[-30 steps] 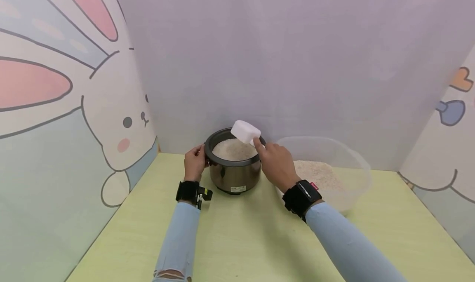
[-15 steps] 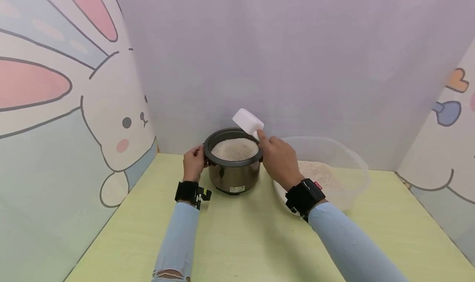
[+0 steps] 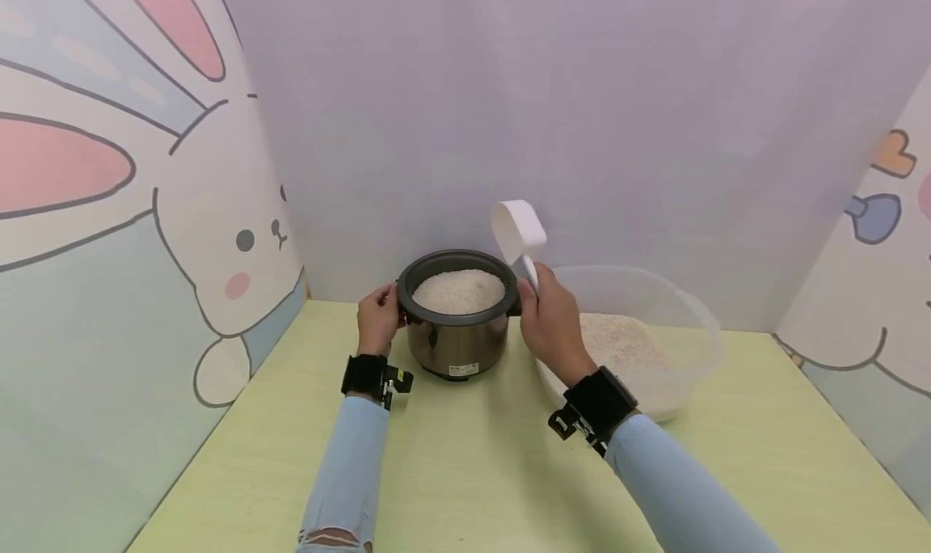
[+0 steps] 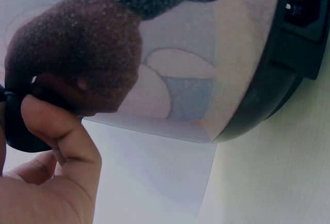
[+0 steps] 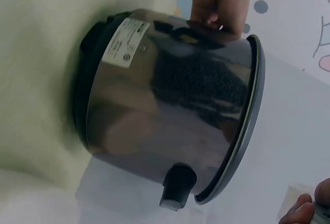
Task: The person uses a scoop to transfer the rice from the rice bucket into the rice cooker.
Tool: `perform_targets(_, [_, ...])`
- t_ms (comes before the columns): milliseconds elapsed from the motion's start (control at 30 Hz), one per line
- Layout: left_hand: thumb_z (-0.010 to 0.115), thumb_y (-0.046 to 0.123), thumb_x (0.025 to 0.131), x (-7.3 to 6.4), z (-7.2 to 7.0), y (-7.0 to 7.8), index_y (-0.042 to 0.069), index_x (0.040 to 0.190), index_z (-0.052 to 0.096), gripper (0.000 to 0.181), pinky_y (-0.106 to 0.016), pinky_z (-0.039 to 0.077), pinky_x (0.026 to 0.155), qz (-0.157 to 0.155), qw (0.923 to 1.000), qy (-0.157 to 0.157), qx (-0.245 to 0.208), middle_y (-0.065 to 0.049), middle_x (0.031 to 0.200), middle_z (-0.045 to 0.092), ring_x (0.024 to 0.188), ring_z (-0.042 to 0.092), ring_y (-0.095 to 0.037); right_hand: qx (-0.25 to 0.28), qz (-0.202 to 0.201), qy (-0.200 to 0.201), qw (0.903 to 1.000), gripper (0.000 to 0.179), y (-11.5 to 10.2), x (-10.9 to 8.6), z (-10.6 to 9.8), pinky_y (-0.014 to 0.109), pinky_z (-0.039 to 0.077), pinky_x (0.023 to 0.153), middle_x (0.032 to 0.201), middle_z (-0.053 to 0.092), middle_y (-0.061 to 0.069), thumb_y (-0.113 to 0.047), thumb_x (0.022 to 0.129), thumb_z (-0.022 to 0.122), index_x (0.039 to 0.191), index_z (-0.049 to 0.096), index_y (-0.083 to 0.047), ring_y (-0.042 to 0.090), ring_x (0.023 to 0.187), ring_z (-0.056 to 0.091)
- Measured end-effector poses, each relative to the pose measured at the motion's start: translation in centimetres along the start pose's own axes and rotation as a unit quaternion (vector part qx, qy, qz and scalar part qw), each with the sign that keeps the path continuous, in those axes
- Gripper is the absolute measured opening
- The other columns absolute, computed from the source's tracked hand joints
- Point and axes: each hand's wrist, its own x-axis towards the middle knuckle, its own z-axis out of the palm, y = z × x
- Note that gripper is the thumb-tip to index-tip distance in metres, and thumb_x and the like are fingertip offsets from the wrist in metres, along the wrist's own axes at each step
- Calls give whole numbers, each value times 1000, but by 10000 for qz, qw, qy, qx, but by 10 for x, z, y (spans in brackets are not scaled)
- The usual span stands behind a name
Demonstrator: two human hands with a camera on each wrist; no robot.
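A dark metallic rice cooker (image 3: 458,343) stands lidless near the back wall, with white rice (image 3: 460,292) heaped inside. My left hand (image 3: 378,322) is at its left side; in the left wrist view, thumb and fingers pinch the black side handle (image 4: 23,136). In my right hand (image 3: 554,318) is a white plastic scoop (image 3: 525,230), gripped by its handle. The scoop is raised above and right of the cooker's rim, tilted with its mouth to the left. Only some right fingertips (image 5: 299,212) show in the right wrist view's corner.
A large translucent plastic tub (image 3: 701,310) holding more rice (image 3: 621,343) stands right of the cooker, partly behind my right forearm. The cooker's other side handle (image 5: 179,182) sticks out toward the tub. A lilac wall (image 3: 407,149) closes off the table's (image 3: 465,472) back.
My right hand has lifted the scoop up and to the right, away from over the cooker, and turned it more upright. The left hand has stayed at the cooker's handle.
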Motion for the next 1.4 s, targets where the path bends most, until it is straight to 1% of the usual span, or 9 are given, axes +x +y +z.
perform_targets(100, [59, 29, 106, 0, 0, 0, 0, 126, 70, 36, -22, 57, 57, 11, 10000, -1, 6, -12, 89, 67, 66, 65, -9, 624, 627, 142, 9960, 37, 0, -5, 1, 42, 43, 69, 94, 58, 20, -19, 111, 46, 137, 52, 7, 32, 77, 54])
perform_targets(200, [60, 28, 106, 0, 0, -1, 1, 125, 71, 36, -21, 57, 57, 44, 10000, 15, -7, -11, 89, 67, 66, 65, -9, 1305, 1351, 127, 9821, 35, -1, -10, 2, 36, 41, 67, 91, 55, 14, -24, 112, 43, 126, 57, 4, 26, 75, 50])
perform_targets(267, [60, 28, 106, 0, 1, -1, 1, 125, 71, 36, -21, 57, 57, 63, 10000, 10, -9, -11, 89, 66, 66, 64, -9, 2005, 1887, -31, 9613, 35, -2, -13, 2, 31, 38, 64, 87, 50, 11, -28, 113, 37, 114, 55, 2, 21, 71, 45])
perform_targets(333, [59, 29, 106, -1, 1, -1, 0, 125, 71, 36, -21, 57, 57, 75, 10000, 4, 11, -11, 89, 66, 65, 64, -9, 2735, 2377, -193, 9319, 35, -4, -17, 0, 29, 38, 64, 87, 49, 8, -30, 114, 32, 107, 49, 0, 18, 71, 42])
perform_targets(433, [59, 29, 106, -1, 2, 0, 1, 125, 71, 36, -21, 57, 56, 60, 10000, 20, 55, -11, 89, 66, 65, 64, -10, 3485, 2828, -380, 8928, 34, -6, -22, -1, 27, 39, 65, 88, 47, 7, -30, 114, 27, 106, 43, -1, 16, 72, 41])
perform_targets(700, [60, 29, 106, -1, 2, -1, 1, 126, 71, 36, -22, 57, 57, -47, 10000, 11, 34, -11, 89, 66, 66, 64, -11, 4122, 3195, -553, 8514, 32, -1, -39, 2, 24, 43, 64, 93, 49, 6, -28, 115, 27, 121, 40, 1, 15, 74, 45])
perform_targets(1000, [59, 29, 106, -2, 1, 3, 1, 126, 70, 36, -20, 56, 56, -26, 10000, 34, 80, -10, 89, 66, 65, 62, -10, 4751, 3002, -942, 8217, 28, 6, -59, 10, 27, 53, 75, 103, 56, 10, -22, 114, 31, 128, 40, 1, 17, 86, 59])
perform_targets(1233, [58, 28, 107, -1, 2, 2, 1, 126, 71, 36, -20, 56, 55, -16, 10000, 32, 65, -9, 86, 64, 63, 61, -9, 4551, 2780, -1253, 8366, 33, 13, -71, 14, 37, 54, 92, 116, 55, 14, -16, 114, 32, 139, 35, 5, 22, 103, 61])
perform_targets(1400, [59, 29, 106, 0, 1, 2, 1, 125, 71, 36, -20, 55, 55, -11, 10000, 29, 73, -9, 87, 65, 64, 61, -9, 4595, 2694, -1422, 8343, 35, 18, -79, 18, 43, 53, 100, 118, 58, 15, -11, 113, 33, 144, 32, 6, 27, 113, 64])
